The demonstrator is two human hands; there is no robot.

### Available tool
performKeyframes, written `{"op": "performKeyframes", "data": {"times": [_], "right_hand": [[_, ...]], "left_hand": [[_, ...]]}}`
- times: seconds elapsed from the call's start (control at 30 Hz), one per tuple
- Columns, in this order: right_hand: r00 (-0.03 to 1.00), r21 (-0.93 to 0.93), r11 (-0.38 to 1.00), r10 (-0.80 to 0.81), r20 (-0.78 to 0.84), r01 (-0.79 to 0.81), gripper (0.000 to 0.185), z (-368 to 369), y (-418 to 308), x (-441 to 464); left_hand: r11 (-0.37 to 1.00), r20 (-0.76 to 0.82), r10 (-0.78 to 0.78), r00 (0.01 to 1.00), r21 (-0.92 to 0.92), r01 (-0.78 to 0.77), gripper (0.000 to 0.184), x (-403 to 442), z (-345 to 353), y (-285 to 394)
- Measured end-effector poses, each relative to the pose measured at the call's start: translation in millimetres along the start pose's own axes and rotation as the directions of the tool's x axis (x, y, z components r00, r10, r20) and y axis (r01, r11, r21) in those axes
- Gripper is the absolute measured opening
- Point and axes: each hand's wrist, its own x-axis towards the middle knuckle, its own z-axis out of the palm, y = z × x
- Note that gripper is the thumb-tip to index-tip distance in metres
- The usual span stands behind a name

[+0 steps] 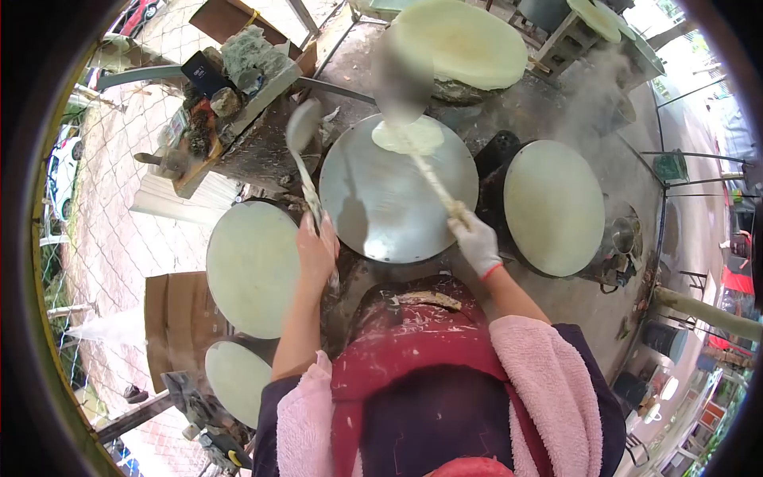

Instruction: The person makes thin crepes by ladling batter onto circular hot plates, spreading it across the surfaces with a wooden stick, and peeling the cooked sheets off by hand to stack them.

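My left hand (315, 245) is closed around the handle of a metal ladle (302, 127), whose bowl points up beside the griddle's left edge. My right hand (475, 241), in a white glove, grips a long pale stick-like handle (429, 175). That handle reaches across the round metal griddle (389, 215) to a dark rounded head (404, 83), too blurred to make out. Below the head, a pale puddle of batter (408, 137) lies on the far part of the griddle.
Pale-covered round griddles stand at left (254, 270), lower left (238, 385) and right (554, 208). A broad stack of pale flatbreads (465, 48) lies at the back. A block shelf (254, 119) holds a phone (208, 73) and stones. Steam rises at back right.
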Motion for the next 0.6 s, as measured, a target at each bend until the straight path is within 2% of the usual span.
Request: {"op": "performKeyframes", "data": {"times": [0.03,0.1,0.13,0.17,0.2,0.23,0.3,0.33,0.37,0.4,0.43,0.47,0.53,0.6], "right_hand": [[0.999,-0.091,0.996,-0.015,-0.045,0.011,0.044,-13,-9,-3],[0.999,0.134,0.991,0.03,-0.037,-0.025,0.044,7,35,6],[0.998,0.247,0.968,0.057,-0.032,-0.048,0.044,14,33,5],[0.978,0.305,0.93,0.181,0.102,-0.204,0.044,20,32,5],[0.925,0.335,0.87,0.291,0.243,-0.361,0.043,21,-6,-1],[0.927,0.302,0.889,0.271,0.26,-0.345,0.043,22,-18,0],[0.928,0.239,0.922,0.232,0.293,-0.306,0.042,22,-42,2],[0.981,0.171,0.982,0.053,0.184,-0.085,0.042,16,-28,9],[0.985,0.08,0.988,-0.141,0.096,0.134,0.043,9,-9,16],[0.978,0.067,0.976,-0.208,0.006,0.207,0.043,3,22,31],[0.996,0.185,0.98,-0.082,0.019,0.077,0.043,-6,20,37],[0.988,0.205,0.975,0.055,0.143,-0.084,0.042,-8,17,39],[0.88,0.236,0.895,0.27,0.391,-0.379,0.041,-9,-23,30],[0.853,0.234,0.907,0.206,0.48,-0.351,0.041,3,-24,36]], "left_hand": [[0.987,0.077,-0.134,0.988,-0.083,0.14,0.017,-15,-8,5],[0.972,0.093,-0.168,0.981,-0.152,0.18,0.017,-37,-18,-16],[0.962,0.109,-0.183,0.977,-0.183,0.201,0.017,-45,-22,-26],[0.959,0.112,-0.199,0.974,-0.181,0.217,0.017,-49,-26,-35],[0.955,0.113,-0.218,0.969,-0.182,0.236,0.017,-54,-30,-42],[0.948,0.111,-0.24,0.964,-0.185,0.258,0.017,-61,-32,-46],[0.948,0.046,-0.263,0.964,-0.175,0.267,0.016,-72,-39,-38],[0.947,0.009,-0.275,0.962,-0.171,0.272,0.015,-77,-43,-33],[0.953,-0.019,-0.223,0.975,-0.216,0.214,0.014,-82,-46,-33],[0.953,-0.053,-0.174,0.983,-0.259,0.155,0.014,-88,-48,-33],[0.95,-0.094,-0.128,0.987,-0.298,0.095,0.013,-92,-48,-32],[0.971,-0.108,-0.096,0.989,-0.231,0.069,0.018,-95,-47,-29],[0.966,-0.102,-0.159,0.982,-0.221,0.134,0.019,-104,-45,-27],[0.953,-0.098,-0.24,0.966,-0.213,0.215,0.017,-114,-41,-27]]}}
